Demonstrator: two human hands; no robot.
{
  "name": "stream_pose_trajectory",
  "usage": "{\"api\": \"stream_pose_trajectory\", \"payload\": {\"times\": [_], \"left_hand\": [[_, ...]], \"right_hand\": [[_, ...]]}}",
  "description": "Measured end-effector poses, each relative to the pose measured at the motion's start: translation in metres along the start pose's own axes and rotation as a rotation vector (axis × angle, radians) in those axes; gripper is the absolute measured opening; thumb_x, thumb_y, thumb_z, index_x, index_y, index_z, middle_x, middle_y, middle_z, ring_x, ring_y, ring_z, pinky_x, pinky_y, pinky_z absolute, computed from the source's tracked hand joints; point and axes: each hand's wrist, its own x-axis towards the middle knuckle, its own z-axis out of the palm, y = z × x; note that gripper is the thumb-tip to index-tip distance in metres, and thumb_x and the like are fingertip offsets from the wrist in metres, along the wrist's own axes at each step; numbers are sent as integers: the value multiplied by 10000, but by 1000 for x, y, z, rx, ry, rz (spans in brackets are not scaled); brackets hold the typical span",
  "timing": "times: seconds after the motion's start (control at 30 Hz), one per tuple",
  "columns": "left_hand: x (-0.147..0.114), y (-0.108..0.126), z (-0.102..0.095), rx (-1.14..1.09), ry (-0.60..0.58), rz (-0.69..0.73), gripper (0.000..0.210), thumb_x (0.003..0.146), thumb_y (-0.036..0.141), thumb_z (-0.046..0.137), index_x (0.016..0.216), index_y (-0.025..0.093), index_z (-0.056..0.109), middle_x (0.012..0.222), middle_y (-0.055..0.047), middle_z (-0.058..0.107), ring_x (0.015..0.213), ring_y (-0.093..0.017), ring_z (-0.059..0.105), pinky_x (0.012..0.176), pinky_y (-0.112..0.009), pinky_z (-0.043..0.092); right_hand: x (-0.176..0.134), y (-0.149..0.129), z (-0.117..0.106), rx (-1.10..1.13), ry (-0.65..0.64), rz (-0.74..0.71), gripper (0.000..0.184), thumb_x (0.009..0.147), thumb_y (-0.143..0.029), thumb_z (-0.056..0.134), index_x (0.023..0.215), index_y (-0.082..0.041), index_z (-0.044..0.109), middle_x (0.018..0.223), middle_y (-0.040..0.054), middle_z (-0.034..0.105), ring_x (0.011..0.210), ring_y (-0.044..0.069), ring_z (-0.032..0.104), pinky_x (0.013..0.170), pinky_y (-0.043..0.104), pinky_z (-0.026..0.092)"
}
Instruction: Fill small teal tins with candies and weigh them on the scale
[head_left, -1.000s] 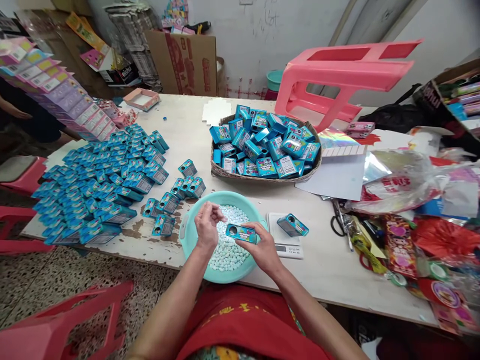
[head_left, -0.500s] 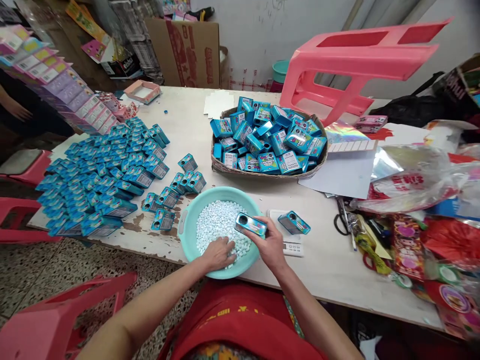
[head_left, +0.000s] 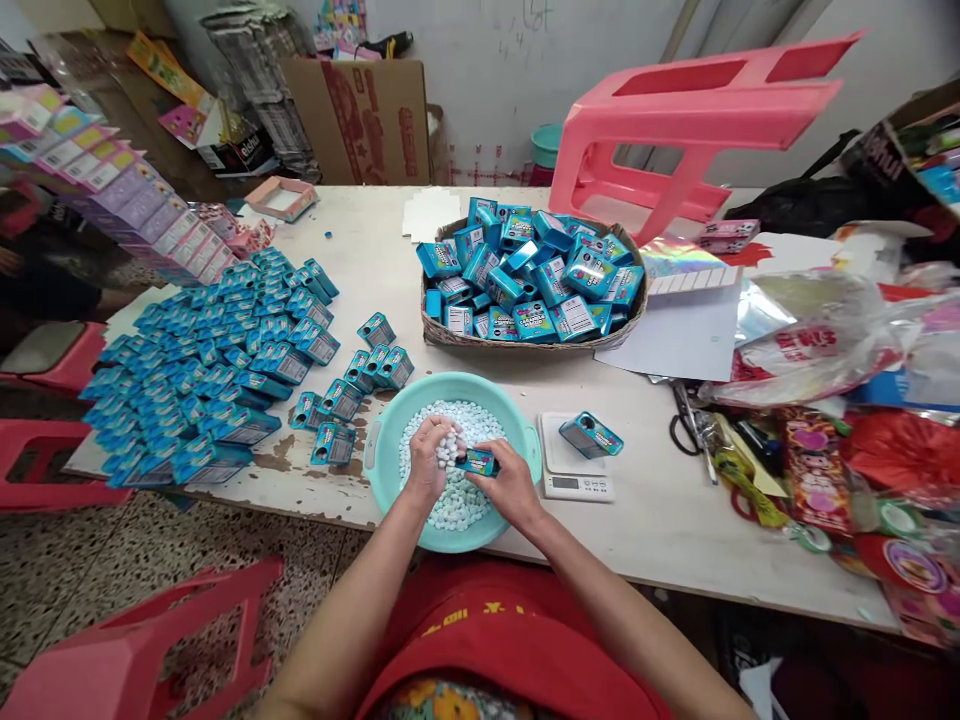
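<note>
A turquoise basin at the table's front edge holds a bed of small white candies. Over it, my left hand is closed round a heap of the candies, some showing at its fingertips. My right hand grips a small blue tin, tipped so that its opening faces the candies in my left hand. Right of the basin, another blue tin rests on a white kitchen scale.
Behind the basin, a cardboard tray is heaped with blue tins. Many tins stand in rows at left, with several nearer the basin. An upturned pink stool sits at the back; scissors and plastic bags lie at right.
My left hand has risen out of the candy bed with a handful. My right hand has brought the tin left and tilted it toward that handful.
</note>
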Motion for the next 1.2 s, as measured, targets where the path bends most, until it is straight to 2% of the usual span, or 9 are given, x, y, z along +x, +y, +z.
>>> {"api": "stream_pose_trajectory", "payload": {"times": [0.1,0.23,0.47,0.67,0.93,1.2], "left_hand": [[2,6,13,-93,91,82,183,702,314,653,746,158,567,748,0,593,597,-118,592,563,-241,469],[7,11,23,-116,145,97,241,714,358,667,693,161,528,667,20,571,579,-123,594,585,-258,480],[12,16,35,-102,181,101,353,699,420,698,646,171,454,513,55,476,455,-96,513,484,-225,423],[5,21,44,-95,177,127,335,717,406,691,653,160,472,580,38,510,494,-97,524,500,-234,435],[2,19,49,-39,144,196,342,755,402,664,638,167,445,547,47,473,490,-81,489,509,-217,420],[3,15,51,55,147,245,377,783,470,624,646,172,440,527,60,444,426,-56,412,410,-186,324]], "right_hand": [[0,-13,1,-15,2,-2,290,703,-225,685,982,-229,609,918,29,598,896,220,573,800,355,458],[4,-23,-4,-29,21,22,286,682,-216,709,952,-225,614,910,24,605,886,222,581,784,345,454],[6,-31,-11,8,37,37,266,682,-222,715,929,-226,616,883,13,593,865,208,574,765,328,446],[6,-36,-17,31,58,37,294,672,-208,732,943,-214,619,884,7,587,869,197,568,772,316,438],[6,-36,-21,42,95,27,302,664,-205,737,942,-219,619,889,5,591,865,196,570,766,314,440],[5,-34,-20,43,102,14,303,651,-166,733,926,-220,619,875,-5,585,850,184,569,753,303,433]]}}
